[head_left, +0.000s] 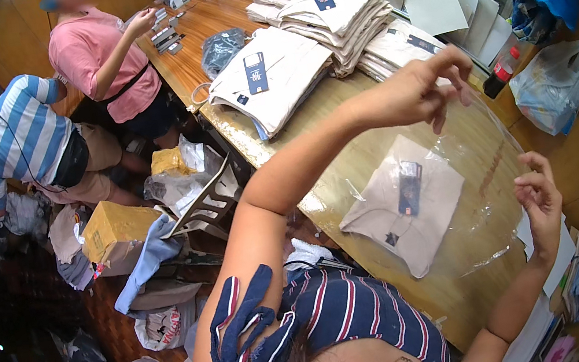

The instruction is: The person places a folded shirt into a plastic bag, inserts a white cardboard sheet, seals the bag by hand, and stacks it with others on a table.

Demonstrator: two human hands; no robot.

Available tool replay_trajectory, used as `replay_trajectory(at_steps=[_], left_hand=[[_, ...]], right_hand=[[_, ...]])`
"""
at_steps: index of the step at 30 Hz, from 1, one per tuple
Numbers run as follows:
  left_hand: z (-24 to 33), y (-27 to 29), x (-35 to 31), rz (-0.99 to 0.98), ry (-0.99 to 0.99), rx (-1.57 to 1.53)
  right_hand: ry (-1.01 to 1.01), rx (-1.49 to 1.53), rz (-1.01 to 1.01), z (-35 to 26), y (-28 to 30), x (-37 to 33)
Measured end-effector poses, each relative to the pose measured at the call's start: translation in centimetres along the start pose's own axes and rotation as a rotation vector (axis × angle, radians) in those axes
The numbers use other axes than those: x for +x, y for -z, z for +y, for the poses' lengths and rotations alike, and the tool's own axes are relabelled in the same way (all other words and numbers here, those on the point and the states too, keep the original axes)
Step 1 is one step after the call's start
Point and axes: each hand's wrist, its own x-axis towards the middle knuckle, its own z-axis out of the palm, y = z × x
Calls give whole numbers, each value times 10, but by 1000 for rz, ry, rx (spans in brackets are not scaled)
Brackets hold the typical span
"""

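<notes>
Head: clear bag (490,190), beige garment (382,209) inside.

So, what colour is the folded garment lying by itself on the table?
Pale pinkish beige; the garment shows best in the head view.

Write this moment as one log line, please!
left hand: at clear plastic | right hand: at clear plastic | grips: unclear | folded beige garment: on table, dark tag up
</notes>
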Motion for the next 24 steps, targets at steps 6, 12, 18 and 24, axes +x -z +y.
replay_trajectory(at_steps=[6,12,18,24], left_hand=[[-1,33,-2,-105,-67,48],[-13,31,3,338,214,18],[-25,32,9,395,68,229],[-11,20,16,424,59,335]], right_hand=[[46,50,-149,34,34,7],[28,145,111,26,38,52],[40,213,151,23,38,73],[69,215,132,25,31,77]])
